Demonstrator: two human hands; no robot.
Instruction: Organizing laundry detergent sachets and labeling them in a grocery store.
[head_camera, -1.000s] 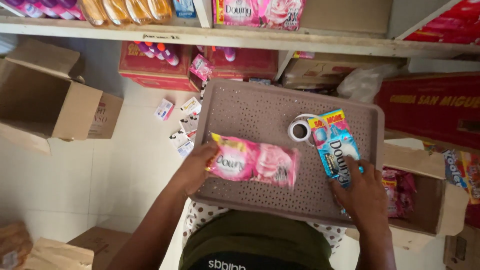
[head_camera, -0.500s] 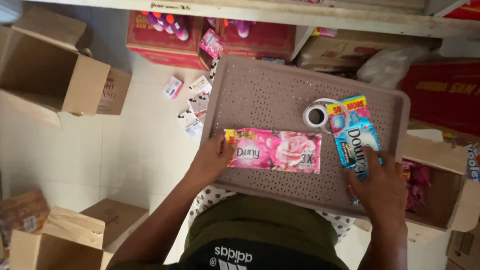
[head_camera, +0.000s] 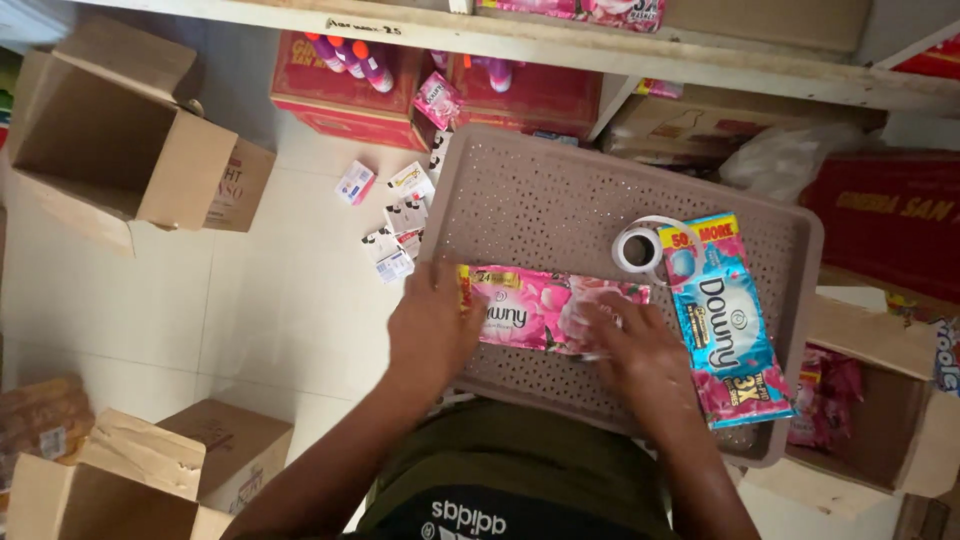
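Starting over on the left, there's an open cardboard box sitting on the tiled floor, with a scatter of small sachets lying loose next to the tray. The perforated plastic tray is resting across the person's lap, acting as the work surface.

The left hand is pressing flat on the left end of the pink sachet strip, fingers spread, not really gripping, more pinning it down. The right hand is lying over the strip's right end, fingers mostly flat too, so neither one is curling closed around anything.

That pink strip is lying lengthwise in the middle of the tray. It's looking like thin, glossy film, so I'd guess it's light, floppy and a bit slippery, with squishy liquid pockets inside. Pinching it by the flat sealed edges or ends seems smarter than squeezing the middle.

Further right a tape roll is sitting just beside a blue sachet pack, which is lying along the tray's right side, probably handling just the same
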